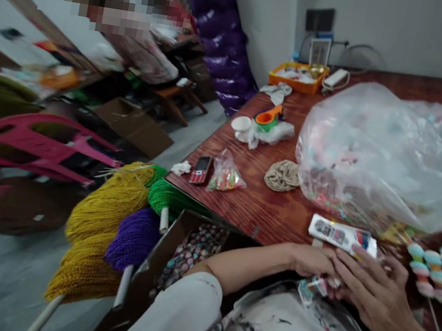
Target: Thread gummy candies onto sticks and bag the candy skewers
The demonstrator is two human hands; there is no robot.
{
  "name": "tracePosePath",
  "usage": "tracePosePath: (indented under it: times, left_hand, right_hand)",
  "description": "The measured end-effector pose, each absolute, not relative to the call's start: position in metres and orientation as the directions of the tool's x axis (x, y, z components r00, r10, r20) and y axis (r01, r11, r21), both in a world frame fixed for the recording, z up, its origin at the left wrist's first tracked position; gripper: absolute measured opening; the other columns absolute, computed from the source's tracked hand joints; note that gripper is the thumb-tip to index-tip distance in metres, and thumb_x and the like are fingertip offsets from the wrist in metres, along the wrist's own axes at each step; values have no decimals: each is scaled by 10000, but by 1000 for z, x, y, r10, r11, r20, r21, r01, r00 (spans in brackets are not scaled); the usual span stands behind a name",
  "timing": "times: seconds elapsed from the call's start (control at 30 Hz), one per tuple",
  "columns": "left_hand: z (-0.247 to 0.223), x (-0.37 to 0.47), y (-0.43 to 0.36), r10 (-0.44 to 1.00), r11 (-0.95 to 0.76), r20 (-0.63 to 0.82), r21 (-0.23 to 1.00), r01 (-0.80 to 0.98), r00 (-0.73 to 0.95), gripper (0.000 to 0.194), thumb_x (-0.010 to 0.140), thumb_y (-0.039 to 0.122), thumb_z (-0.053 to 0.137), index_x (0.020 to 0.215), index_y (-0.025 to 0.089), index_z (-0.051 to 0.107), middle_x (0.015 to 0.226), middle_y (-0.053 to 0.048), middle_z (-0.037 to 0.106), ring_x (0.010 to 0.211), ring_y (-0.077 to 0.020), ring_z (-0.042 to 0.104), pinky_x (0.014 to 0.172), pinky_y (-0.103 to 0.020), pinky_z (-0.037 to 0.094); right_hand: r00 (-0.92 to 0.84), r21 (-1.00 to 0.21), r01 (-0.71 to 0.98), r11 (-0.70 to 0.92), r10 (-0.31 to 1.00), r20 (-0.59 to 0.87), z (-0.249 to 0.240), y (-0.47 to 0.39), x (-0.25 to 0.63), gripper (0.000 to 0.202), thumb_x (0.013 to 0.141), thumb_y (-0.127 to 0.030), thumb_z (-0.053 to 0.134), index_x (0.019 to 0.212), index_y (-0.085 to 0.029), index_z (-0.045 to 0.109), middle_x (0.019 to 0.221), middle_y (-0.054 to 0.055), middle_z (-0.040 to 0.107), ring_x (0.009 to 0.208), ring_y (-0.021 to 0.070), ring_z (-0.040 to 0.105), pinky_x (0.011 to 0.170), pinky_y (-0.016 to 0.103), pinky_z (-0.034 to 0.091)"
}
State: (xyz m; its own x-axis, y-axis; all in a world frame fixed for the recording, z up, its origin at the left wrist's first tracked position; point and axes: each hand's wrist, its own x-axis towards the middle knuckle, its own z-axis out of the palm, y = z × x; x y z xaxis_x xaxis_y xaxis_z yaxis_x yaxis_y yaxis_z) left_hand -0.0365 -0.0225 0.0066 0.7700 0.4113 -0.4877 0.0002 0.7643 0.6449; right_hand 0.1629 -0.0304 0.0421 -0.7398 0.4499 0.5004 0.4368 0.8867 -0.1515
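Head view: both hands meet in front of the body, near the edge of the desk [243,211].
Small colourful piece: it lies beneath the joined hands, just above the lap, its pale, patterned end [307,293] showing below the left hand [312,261].
Left hand: its fingers point inward and are partly covered; whether they pinch the piece, I cannot tell.
Right hand [381,291]: its fingers reach over the left ones, slightly apart, tips hidden around the piece; their grip cannot be made out.
Weight and feel: the piece looks very light and probably a little slick; its stiffness is hard to judge, and thin edges could bend or snap if squeezed.
Where to hold: a light pinch across the broad, patterned end seems best, leaving the narrow parts unpressed.
White printed tube [328,231]: lying on the desk just beyond the hands, it seems soft-walled and easily dented; its flat middle would suit a gentle hold.
Pompom sticks [423,270]: to the right of the right hand, soft and squashable on top, so better taken by the thin stems.
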Motion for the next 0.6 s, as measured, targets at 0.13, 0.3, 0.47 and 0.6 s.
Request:
tracePosePath:
  times: [0.13,0.3,0.47,0.6]
  left_hand:
    - [6,-45,-15,191,751,-427,644,148,884,230,558,280,807,657,141,654,589,5,595,585,-180,629,575,-343,556]
    - [20,-52,-18,93,571,-370,781,255,924,176,643,262,765,740,157,664,664,14,626,647,-177,657,645,-335,576]
    - [35,-47,-36,496,-289,-353,794,534,793,79,745,213,601,759,140,630,780,-98,650,827,-285,673,633,-379,548]
    - [45,-49,-52,711,-661,-3,335,671,703,289,860,234,455,1040,93,632,977,-185,660,893,-317,648,718,-445,521]
  right_hand:
    - [-785,-52,325,944,301,541,48,-36,159,284,914,-204,537,1152,-297,663,1042,34,766,917,232,684,979,519,334]
    - [-699,-125,321,939,324,637,44,-58,151,390,881,-98,357,988,-282,684,784,27,750,706,215,660,855,498,369]
    - [-635,-243,482,842,526,566,19,-48,157,345,838,-84,405,851,-271,695,779,40,745,691,225,667,755,443,410]
    - [-707,-389,496,776,621,338,17,-33,159,276,899,-196,495,716,-264,689,696,-18,722,590,170,632,571,317,427]
